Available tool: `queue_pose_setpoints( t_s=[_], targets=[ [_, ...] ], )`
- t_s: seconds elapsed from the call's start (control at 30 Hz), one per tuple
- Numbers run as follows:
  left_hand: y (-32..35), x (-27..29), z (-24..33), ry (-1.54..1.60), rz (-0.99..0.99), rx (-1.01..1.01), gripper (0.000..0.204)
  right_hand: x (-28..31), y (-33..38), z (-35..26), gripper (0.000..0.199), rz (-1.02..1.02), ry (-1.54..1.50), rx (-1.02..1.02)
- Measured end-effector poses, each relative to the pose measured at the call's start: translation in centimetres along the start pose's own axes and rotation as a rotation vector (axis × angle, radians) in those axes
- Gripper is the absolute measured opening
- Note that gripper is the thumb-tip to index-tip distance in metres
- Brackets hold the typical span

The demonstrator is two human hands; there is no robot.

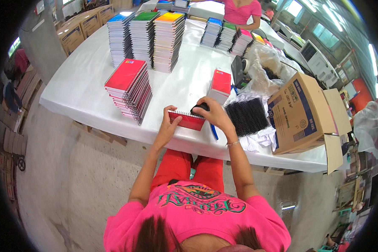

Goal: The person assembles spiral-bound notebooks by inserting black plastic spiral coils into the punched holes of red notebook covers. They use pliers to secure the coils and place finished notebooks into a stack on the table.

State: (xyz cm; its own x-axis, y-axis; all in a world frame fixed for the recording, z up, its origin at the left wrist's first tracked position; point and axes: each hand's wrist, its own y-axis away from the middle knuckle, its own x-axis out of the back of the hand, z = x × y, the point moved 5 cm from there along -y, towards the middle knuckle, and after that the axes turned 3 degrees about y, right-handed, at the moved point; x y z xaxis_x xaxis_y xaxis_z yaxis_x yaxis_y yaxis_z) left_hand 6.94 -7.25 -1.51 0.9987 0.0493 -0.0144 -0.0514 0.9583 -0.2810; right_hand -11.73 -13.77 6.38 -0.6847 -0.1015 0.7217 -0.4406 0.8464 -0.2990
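Observation:
Near the table's front edge, my left hand (168, 128) grips the left end of a red notebook (190, 121), its spiral-bound edge turned up. My right hand (217, 115) closes round a dark, rounded object (200, 108) at the right end of that spiral; its exact kind is partly hidden by the fingers. Just right of the notebook lies a slim blue tool (214, 132). A pile of black spiral binding coils (247, 117) rests on white wrapping beyond my right wrist. Farther off stands a short block of red-covered books (221, 82). At left rises a leaning stack of spiral-bound red notebooks (128, 77).
An open cardboard box (287, 122) stands at the table's right edge, beside crumpled clear plastic (260, 69). Tall stacks of blue, green and yellow notebooks (169, 42) are at the back left. Another person (241, 12) in pink is across the white table (84, 80).

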Motion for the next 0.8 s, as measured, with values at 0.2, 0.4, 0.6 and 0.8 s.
queue_pose_setpoints(
  t_s=[0.2,0.4,0.6,0.8],
  targets=[
    [1.3,-2.1,-0.9,0.028,0.076,-0.028,0.033,-2.6,2.7,-4.2,0.032,0.017,0.117,0.094],
    [1.8,-2.0,-0.1,0.141,0.111,-0.021,0.026,-3.4,3.3,-3.7,0.016,0.143,0.117,0.116],
    [1.6,-1.4,-0.3,0.213,0.146,-0.031,0.03,-3.5,3.8,-5.0,0.015,0.137,0.157,0.124],
    [1.6,-1.1,0.0,0.164,0.122,-0.03,0.037,-4.4,3.9,-4.3,0.022,0.138,0.267,0.176]
  ],
)
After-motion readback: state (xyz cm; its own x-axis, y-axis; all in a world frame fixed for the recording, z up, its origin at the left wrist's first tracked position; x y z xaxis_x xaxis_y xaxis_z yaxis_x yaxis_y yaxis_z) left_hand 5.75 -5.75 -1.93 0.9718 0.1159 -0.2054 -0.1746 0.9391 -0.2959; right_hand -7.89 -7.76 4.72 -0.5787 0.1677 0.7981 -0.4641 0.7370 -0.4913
